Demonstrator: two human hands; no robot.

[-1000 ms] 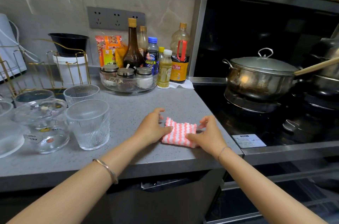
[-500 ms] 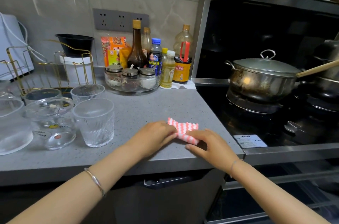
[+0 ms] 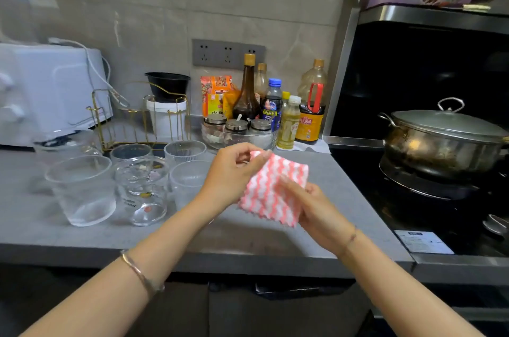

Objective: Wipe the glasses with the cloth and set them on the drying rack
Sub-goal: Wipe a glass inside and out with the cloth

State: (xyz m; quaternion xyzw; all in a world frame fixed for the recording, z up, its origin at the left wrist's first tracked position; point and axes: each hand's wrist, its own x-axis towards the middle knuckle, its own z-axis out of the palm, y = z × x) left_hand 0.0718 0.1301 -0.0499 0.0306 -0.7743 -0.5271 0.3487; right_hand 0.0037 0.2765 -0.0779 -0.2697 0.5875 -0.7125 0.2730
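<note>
Pinching the cloth (image 3: 272,193) at centre frame with the left hand (image 3: 234,174), gripping it below with the right hand (image 3: 316,207), seemingly unfolding it for the glasses (image 3: 82,190) at left.

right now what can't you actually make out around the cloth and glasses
Head view:
- The near ribbed glass: right side hidden behind the left hand.
- Some fingers of the right hand: hidden under the cloth.
- The pot: right side cut off by the frame edge.
- The far-left glass: blurred, outline unclear.
- The bottles: label text too small to read.
</note>
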